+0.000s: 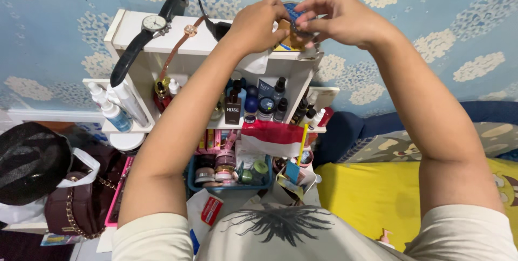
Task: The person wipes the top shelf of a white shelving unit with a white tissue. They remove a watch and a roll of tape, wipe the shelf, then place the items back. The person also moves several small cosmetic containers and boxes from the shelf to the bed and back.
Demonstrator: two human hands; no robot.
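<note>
Head view: both arms reached up over a white shelf [135,29] against a blue flowered wall.
Left hand [259,23]: grip pinched on a small dark blue item [294,17], held above the shelf top.
Right hand [340,18]: fingers closed on the same item from the other side.
Item: too hidden to identify.
Shelf top: two watches [154,23] lying draped.
Lower shelves: bottles [116,107] and jars [216,172].
Left side: maroon bag [81,201].
Right side: yellow bed [367,196].

Both hands, left [259,23] and right [337,18], pinch a small dark blue object [295,21] above the white shelf [135,37].
</note>
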